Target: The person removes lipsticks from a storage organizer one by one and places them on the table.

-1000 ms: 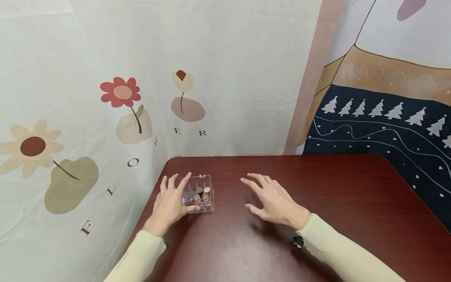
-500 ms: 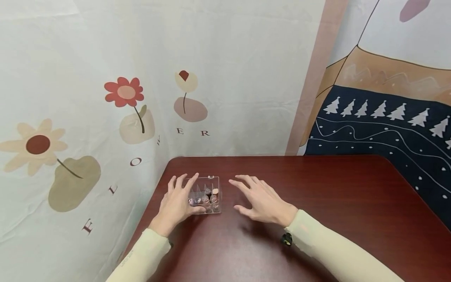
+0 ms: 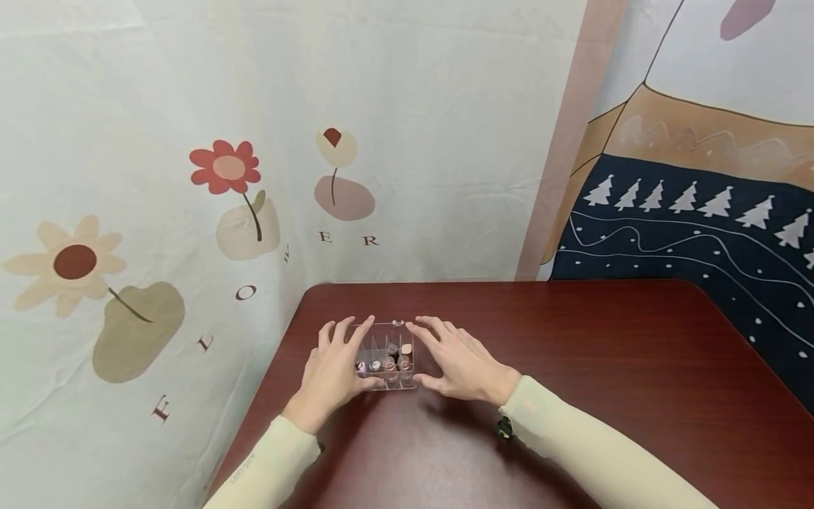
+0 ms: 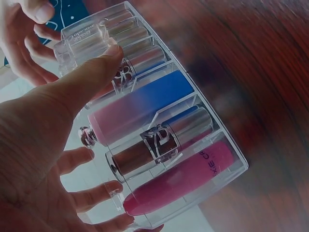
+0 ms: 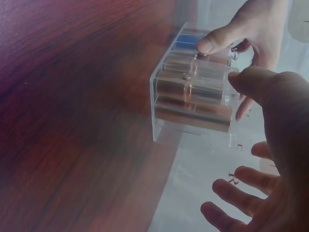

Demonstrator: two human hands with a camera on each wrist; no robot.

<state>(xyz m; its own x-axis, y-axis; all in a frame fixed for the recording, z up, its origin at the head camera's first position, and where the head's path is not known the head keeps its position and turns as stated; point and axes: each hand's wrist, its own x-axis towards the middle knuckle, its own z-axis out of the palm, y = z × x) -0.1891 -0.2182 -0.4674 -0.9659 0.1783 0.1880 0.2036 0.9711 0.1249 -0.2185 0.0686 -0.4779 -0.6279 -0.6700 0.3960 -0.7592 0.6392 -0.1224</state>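
Observation:
A clear lipstick organizer (image 3: 402,387) is at the far left of the table in the head view. Several lipsticks stand in its compartments; the left wrist view shows a magenta tube (image 4: 178,179), a blue-and-pink tube (image 4: 142,107) and one with a clear cap. My left hand (image 3: 331,375) holds the organizer from its left side, thumb across the front and fingers behind. At the right side is my right hand (image 3: 467,364), fingers spread and thumb tip close to the edge. Whether that thumb touches it I cannot tell.
The dark red wooden table (image 3: 572,339) carries the organizer. Behind and to the left hangs a pale cloth (image 3: 432,141) printed with flowers and letters. A dark blue cloth with white trees (image 3: 674,233) hangs at the right. A small black device (image 3: 504,428) is at the right wrist.
The organizer and my left hand have shifted to the right together. My right hand has moved left, closing the gap to the organizer's right side. The head view has turned slightly.

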